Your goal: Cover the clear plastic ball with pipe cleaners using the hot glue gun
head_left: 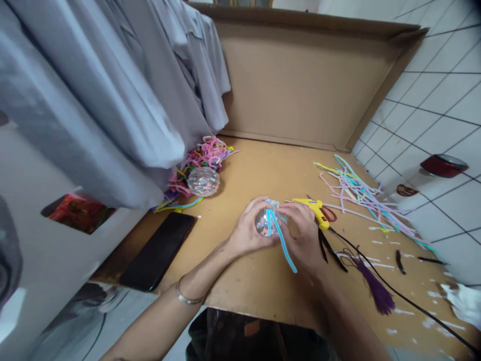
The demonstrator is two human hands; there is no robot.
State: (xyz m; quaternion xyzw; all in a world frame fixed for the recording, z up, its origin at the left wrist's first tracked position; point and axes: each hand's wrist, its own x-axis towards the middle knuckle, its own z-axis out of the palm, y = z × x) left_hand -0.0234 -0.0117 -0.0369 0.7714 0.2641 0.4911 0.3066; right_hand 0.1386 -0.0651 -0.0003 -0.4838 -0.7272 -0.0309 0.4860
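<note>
Near the middle of the table my left hand is wrapped round the left side of a clear plastic ball with small coloured bits in it. A light blue pipe cleaner lies over the ball, and its free end hangs down toward me. My right hand closes in from the other side, fingers bent at the ball's top right, by the pipe cleaner. Its fingertips partly hide what they grip. Just beyond the right hand lies a yellow hot glue gun.
A second clear faceted ball rests by a heap of coloured pipe cleaners. A black phone lies at left. Loose pipe cleaners, a purple tassel and a black cord lie at right. Grey cloth hangs at left.
</note>
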